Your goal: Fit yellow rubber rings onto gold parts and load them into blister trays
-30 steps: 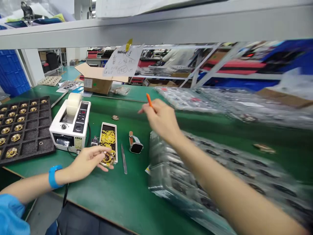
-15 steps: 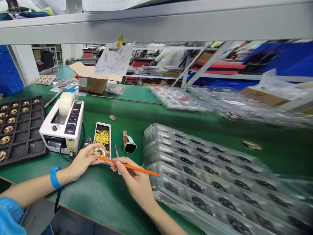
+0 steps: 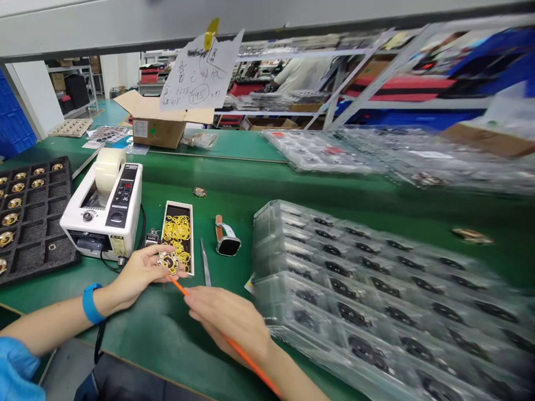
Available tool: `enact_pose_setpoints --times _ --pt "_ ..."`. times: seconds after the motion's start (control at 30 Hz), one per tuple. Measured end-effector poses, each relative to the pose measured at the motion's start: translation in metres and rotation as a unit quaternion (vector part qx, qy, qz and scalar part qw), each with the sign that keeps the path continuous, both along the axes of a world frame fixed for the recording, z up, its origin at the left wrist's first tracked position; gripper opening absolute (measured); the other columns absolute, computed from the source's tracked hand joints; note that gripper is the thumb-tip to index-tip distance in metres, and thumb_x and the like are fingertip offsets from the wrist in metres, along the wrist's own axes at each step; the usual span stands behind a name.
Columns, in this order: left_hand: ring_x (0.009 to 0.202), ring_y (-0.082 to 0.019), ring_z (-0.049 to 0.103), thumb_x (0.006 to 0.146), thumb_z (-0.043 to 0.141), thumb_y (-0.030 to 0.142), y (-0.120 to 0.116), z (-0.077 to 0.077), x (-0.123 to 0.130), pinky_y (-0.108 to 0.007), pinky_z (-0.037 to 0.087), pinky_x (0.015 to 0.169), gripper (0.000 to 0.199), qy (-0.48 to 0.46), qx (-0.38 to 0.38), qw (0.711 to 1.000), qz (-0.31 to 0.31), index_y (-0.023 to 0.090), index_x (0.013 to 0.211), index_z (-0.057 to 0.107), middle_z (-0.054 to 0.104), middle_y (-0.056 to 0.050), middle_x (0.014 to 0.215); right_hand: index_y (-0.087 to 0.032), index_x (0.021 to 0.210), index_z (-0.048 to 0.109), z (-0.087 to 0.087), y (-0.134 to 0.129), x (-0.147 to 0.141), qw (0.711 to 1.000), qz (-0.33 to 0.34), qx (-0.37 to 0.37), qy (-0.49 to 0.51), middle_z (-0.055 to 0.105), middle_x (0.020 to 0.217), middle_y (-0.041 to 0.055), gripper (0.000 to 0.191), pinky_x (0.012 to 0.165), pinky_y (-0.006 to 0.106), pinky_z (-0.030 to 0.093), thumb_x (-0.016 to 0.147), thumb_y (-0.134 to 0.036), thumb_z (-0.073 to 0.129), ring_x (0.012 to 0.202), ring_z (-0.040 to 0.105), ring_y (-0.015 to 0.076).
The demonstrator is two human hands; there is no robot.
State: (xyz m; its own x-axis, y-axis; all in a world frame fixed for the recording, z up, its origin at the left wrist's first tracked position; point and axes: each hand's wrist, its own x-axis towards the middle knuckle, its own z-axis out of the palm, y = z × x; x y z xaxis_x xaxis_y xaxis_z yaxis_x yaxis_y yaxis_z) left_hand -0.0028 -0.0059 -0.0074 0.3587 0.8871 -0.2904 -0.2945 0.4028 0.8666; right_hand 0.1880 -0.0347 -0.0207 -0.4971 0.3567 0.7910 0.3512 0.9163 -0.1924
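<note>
My left hand [image 3: 140, 273], with a blue band at the wrist, pinches a small round gold-and-black watch part [image 3: 168, 262] at the near end of a white box [image 3: 191, 234]. Yellow rings [image 3: 177, 229] fill much of that box. In my right hand [image 3: 234, 317] is a thin orange stick [image 3: 179, 285]; its tip is at the lower edge of the watch part, and its rear end runs back beneath the hand. Metal tweezers [image 3: 205, 264] lie just beyond my right fingers. A watch with a pale strap [image 3: 228, 245] rests to their right.
At the left stand a white tape dispenser [image 3: 102, 209] and a black foam tray [image 3: 39, 223] of gold rings. Stacked clear plastic trays [image 3: 355, 289] with dark parts cover the right. Loose round parts lie behind [image 3: 199, 192] and at far right [image 3: 472, 236]. A cardboard box [image 3: 156, 131] sits farther back.
My right hand has turned palm-down and shifted slightly toward me, tilting the orange stick more steeply. My left hand still holds the watch part. The view has moved a little.
</note>
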Motion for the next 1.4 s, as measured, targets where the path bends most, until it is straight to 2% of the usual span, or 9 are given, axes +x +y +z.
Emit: enact_pose_setpoints --times 0.13,0.23,0.37,0.6,0.73,0.83,1.0,1.23,1.4 --pt "0.081 -0.017 0.070 0.059 0.076 0.008 -0.003 0.001 0.003 -0.028 0.053 0.080 0.052 0.006 0.014 1.000 -0.026 0.015 0.109 0.064 0.072 -0.006 0.093 -0.018 0.101 0.065 0.005 0.000 -0.001 0.987 -0.053 -0.105 0.107 0.073 0.080 0.0064 0.025 0.066 0.026 0.058 0.084 -0.004 0.055 0.073 0.069 0.0155" --pt "0.080 -0.017 0.070 0.058 0.073 0.004 -0.004 0.001 0.003 -0.028 0.053 0.080 0.052 0.014 0.028 0.999 -0.044 0.015 0.109 0.064 0.071 -0.006 0.103 -0.019 0.098 0.067 0.008 0.002 -0.002 0.981 -0.046 -0.132 0.136 0.073 0.079 0.0054 0.027 0.064 0.026 0.057 0.082 -0.001 0.055 0.070 0.068 0.0155" --pt "0.087 -0.023 0.071 0.061 0.071 0.006 -0.003 0.001 0.001 -0.031 0.054 0.081 0.052 0.020 0.023 0.997 -0.075 0.014 0.111 0.062 0.073 -0.008 0.095 -0.022 0.090 0.071 0.008 0.005 -0.002 0.959 -0.050 -0.221 0.168 0.073 0.075 0.0032 0.022 0.058 0.025 0.056 0.082 -0.007 0.057 0.065 0.067 0.0149" --pt "0.083 -0.022 0.072 0.061 0.069 0.004 -0.002 0.005 0.000 -0.029 0.056 0.076 0.049 0.011 0.027 0.993 -0.111 0.014 0.109 0.064 0.075 -0.008 0.088 -0.023 0.081 0.074 0.005 0.006 0.001 0.872 -0.048 -0.417 0.250 0.073 0.070 0.0033 0.014 0.057 0.025 0.056 0.083 -0.032 0.063 0.059 0.066 0.0149" --pt "0.085 -0.023 0.071 0.060 0.067 0.003 -0.003 0.005 0.000 -0.031 0.056 0.077 0.050 0.019 0.022 0.992 -0.126 0.014 0.108 0.066 0.074 -0.009 0.094 -0.020 0.078 0.074 0.000 0.008 0.000 0.804 -0.044 -0.502 0.316 0.073 0.066 0.0061 0.031 0.060 0.027 0.058 0.077 -0.049 0.067 0.060 0.068 0.0170" --pt "0.088 -0.024 0.071 0.059 0.067 0.003 -0.003 0.004 0.000 -0.032 0.056 0.079 0.052 0.025 0.014 0.990 -0.135 0.014 0.110 0.066 0.074 -0.010 0.098 -0.017 0.075 0.074 -0.003 0.009 -0.003 0.779 -0.059 -0.524 0.340 0.072 0.064 0.0082 0.039 0.057 0.027 0.057 0.073 -0.055 0.067 0.059 0.068 0.0181" --pt "0.090 -0.024 0.071 0.060 0.065 0.002 -0.007 0.005 0.003 -0.032 0.056 0.079 0.056 0.034 -0.011 0.988 -0.152 0.015 0.114 0.065 0.074 -0.009 0.096 -0.014 0.073 0.073 -0.005 0.009 -0.004 0.777 -0.082 -0.509 0.361 0.071 0.062 0.0092 0.039 0.050 0.026 0.055 0.074 -0.053 0.068 0.055 0.068 0.0184" --pt "0.073 -0.020 0.072 0.066 0.075 0.021 -0.004 0.006 0.003 -0.023 0.054 0.060 0.038 0.070 0.009 0.994 -0.089 0.012 0.102 0.065 0.073 -0.008 0.080 -0.018 0.079 0.071 0.000 0.008 0.000 0.785 -0.029 -0.463 0.410 0.072 0.065 0.0066 0.027 0.049 0.027 0.054 0.081 -0.044 0.065 0.053 0.064 0.0154" --pt "0.054 -0.015 0.066 0.064 0.075 0.023 -0.003 0.005 0.002 -0.017 0.042 0.040 0.027 0.098 0.053 0.992 -0.062 0.012 0.084 0.060 0.067 -0.004 0.066 -0.024 0.090 0.073 0.000 0.004 0.000 0.837 -0.036 -0.384 0.388 0.070 0.083 0.0055 0.025 0.059 0.029 0.054 0.090 -0.038 0.053 0.071 0.066 0.0167"
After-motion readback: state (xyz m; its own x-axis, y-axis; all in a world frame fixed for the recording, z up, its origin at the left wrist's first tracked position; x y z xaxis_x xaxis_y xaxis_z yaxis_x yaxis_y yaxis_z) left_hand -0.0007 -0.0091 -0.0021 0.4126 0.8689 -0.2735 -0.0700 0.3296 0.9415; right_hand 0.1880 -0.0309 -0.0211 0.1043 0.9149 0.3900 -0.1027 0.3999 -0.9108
